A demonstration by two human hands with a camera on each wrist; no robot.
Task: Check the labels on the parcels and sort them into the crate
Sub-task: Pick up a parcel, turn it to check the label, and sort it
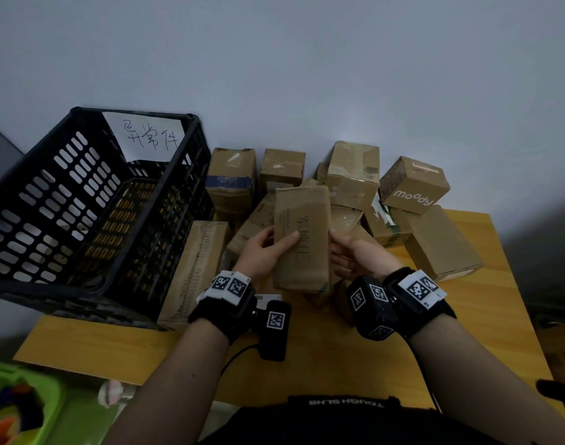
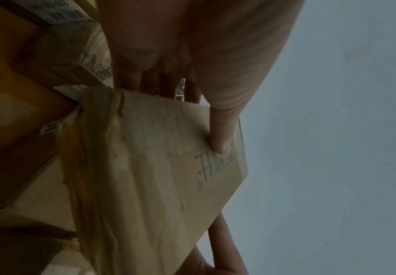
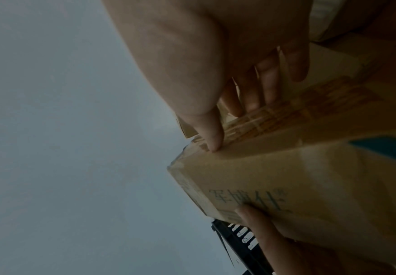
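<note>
Flat parcel (image 1: 302, 239) held upright above counter (image 1: 322, 354), right of crate (image 1: 82, 203). Left hand (image 1: 263, 252) and right hand (image 1: 355, 255) pinch its long edges, thumbs on the written face. Looks light, stiff cardboard; edge hold should suffice.

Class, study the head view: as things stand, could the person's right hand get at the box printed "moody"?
Probably not yet: the right hand is holding the tall parcel together with the left hand. Once freed, the moody box sits uncovered atop the pile.
</note>
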